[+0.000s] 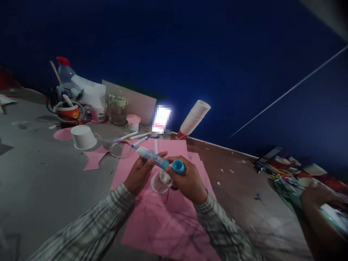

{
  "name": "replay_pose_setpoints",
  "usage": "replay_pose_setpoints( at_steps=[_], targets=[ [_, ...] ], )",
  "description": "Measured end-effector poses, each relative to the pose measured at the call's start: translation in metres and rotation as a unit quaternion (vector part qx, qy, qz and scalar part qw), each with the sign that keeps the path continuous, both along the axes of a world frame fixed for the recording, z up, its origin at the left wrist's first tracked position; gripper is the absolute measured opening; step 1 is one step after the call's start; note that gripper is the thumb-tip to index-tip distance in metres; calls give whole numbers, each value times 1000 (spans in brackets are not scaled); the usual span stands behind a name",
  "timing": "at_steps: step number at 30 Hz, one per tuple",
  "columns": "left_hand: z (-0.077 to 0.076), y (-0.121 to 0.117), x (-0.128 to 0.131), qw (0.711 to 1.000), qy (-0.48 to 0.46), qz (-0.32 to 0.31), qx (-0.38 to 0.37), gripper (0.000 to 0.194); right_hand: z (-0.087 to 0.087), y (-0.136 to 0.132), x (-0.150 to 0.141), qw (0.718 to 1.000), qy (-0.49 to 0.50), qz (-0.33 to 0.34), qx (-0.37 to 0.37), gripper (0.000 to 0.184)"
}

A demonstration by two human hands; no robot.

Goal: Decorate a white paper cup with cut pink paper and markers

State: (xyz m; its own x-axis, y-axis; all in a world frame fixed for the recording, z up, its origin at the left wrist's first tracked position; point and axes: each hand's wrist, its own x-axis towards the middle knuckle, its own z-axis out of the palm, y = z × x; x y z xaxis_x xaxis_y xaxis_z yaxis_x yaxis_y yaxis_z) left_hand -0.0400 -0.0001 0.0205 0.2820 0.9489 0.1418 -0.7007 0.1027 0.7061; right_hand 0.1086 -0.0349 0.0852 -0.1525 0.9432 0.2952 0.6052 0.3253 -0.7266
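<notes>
My left hand (pixel 140 172) is closed around the middle of a glue stick (pixel 152 156), a white tube with a printed label and a blue end. That blue end meets the fingers of my right hand (pixel 187 177). Held in the same right hand is a round teal cap (pixel 178 166), its hollow side showing. Just beneath my hands, a small white paper cup (pixel 159 185) rests on sheets of pink paper (pixel 168 228), partly hidden by my right fingers.
Left stand an upturned white cup (pixel 83 137), a pink paper scrap (pixel 96 157), a tape ring (pixel 120 149) and several markers (pixel 125 136). Behind are a glass jar (pixel 118 110), a bright phone screen (pixel 162 119) and stacked cups (pixel 194 117). Another person's hand (pixel 318 195) is at right.
</notes>
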Motion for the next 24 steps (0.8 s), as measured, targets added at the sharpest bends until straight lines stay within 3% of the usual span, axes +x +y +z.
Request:
replay_pose_setpoints(
  at_steps=[2,5,7,11,13,17,19,21,24],
  targets=[
    [-1,1,1,1000,-1,0,-5,28,-1,2,0,999,-42,-14,6,5],
    [-1,3,3,1000,-8,1,-12,27,-5,2,-5,979,-140,-18,145,4],
    [-1,4,2,1000,-18,3,-18,27,-6,3,-6,972,-142,5,188,5],
    [0,6,1,999,-20,4,-30,29,-1,8,-1,997,-17,18,78,6],
    [-1,7,2,999,-21,3,-30,29,0,10,-1,999,-22,-2,38,3],
    [-3,7,4,1000,-12,1,-27,31,-3,8,-7,976,-161,0,144,12],
    [-3,7,3,999,-7,4,-31,32,-4,7,-8,966,-180,25,186,12],
    [-3,7,2,999,-11,10,-30,33,-1,8,-5,978,-119,38,168,5],
    [-2,7,1,1000,-17,7,-25,34,4,13,0,996,-38,20,81,6]
  ],
)
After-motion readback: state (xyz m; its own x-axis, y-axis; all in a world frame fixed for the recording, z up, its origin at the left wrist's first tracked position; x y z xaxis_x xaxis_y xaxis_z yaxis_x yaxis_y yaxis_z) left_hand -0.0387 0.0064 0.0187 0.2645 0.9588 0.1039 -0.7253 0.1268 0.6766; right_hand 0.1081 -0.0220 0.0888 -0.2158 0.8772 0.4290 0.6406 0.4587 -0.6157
